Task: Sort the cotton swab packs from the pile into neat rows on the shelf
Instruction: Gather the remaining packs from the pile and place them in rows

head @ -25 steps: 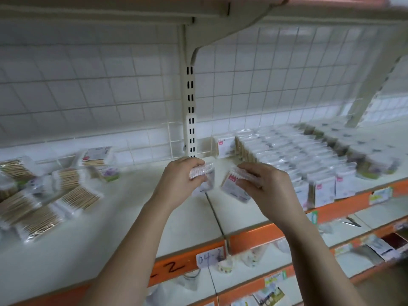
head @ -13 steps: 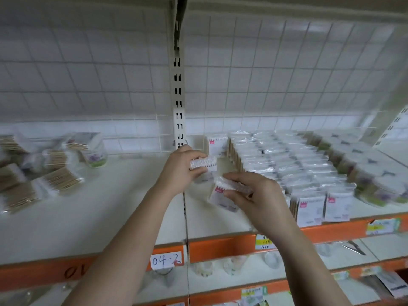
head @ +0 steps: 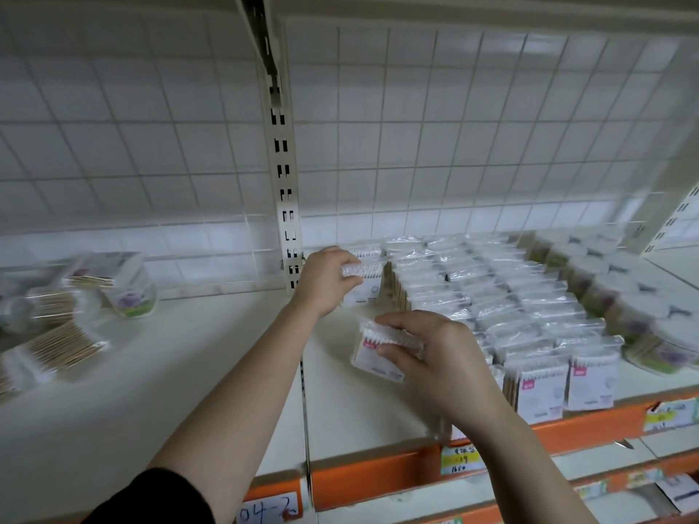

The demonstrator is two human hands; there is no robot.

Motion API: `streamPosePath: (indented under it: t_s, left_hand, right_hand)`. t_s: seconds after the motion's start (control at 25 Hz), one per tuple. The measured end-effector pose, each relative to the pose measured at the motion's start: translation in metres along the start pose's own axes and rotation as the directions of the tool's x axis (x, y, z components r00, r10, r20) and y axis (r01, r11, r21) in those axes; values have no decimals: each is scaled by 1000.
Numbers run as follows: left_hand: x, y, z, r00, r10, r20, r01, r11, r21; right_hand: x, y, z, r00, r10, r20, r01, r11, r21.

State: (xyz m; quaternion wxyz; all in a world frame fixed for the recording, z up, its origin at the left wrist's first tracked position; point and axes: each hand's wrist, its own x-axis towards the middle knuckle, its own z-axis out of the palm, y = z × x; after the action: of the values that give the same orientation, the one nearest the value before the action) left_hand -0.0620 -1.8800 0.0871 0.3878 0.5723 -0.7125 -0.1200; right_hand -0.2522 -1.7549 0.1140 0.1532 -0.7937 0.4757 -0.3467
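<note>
Holding a clear plastic pack of white-tipped cotton swabs (head: 368, 364) with a white card and a small red mark, your right hand (head: 435, 353) has its fingers curled over the top edge and its thumb pressed on the front face. This pack is tilted and sits above the bare white shelf board (head: 189, 391), just left of the front rows.

Your left hand (head: 325, 281) reaches further back and pinches the top of a second clear swab pack (head: 363, 293). That one stands upright at the rear, just beside the leftmost row; you cannot tell from here whether its base touches the board.

To the right, the sorted rows of matching clear packs (head: 491, 296) stand upright, running from the wire back panel to the orange shelf edge (head: 378, 474). Beyond them are round clear tubs with purple and green labels (head: 612, 296).

Well apart on the left lies the loose pile of clear packs of wooden-stick swabs (head: 60, 349), lying flat at mixed angles, with one round tub (head: 130, 293) among them.

Between the two shelf boards rises a cream slotted metal upright (head: 283, 183), with a white wire grid panel (head: 454, 126) behind. A yellow price tag (head: 459, 459) and a handwritten white label (head: 268, 509) sit on the orange edge. A dark sleeve (head: 151, 501) covers your left upper arm.
</note>
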Motion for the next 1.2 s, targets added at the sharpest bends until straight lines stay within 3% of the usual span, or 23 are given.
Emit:
streamPosePath:
  t_s: [0.68, 0.96, 1.2]
  left_hand:
    - [23, -11, 25, 989, 20, -145, -30, 998, -63]
    - [18, -13, 30, 987, -15, -160, 13, 1000, -14]
    - [0, -11, 14, 979, 114, -166, -85, 981, 174]
  right_hand:
    - [12, 13, -2, 997, 8, 73, -7, 1000, -16]
    - [11, 14, -2, 995, -12, 98, 16, 999, -39]
    - [26, 16, -5, 994, -51, 96, 56, 997, -50]
